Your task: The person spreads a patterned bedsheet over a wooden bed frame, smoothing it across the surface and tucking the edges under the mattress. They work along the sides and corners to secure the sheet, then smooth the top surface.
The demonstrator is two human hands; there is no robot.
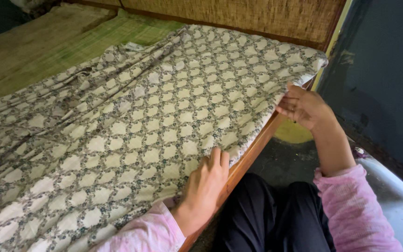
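Note:
A patterned bedsheet (131, 121), cream with a grey-green lattice print, lies wrinkled over a wooden bed. My left hand (206, 182) rests flat on the sheet near the bed's side edge, fingers together pressing the cloth down. My right hand (304, 107) is at the sheet's hanging edge farther along the bed side, fingers curled around the hem. Both sleeves are pink.
The bed's wooden side rail (253, 149) runs diagonally below the sheet. A woven green mat (85, 42) shows beyond the sheet at the far left. A reed-woven headboard (257, 16) stands at the back. A dark wall (383, 70) is at the right. My dark-trousered knees (276, 214) are beside the bed.

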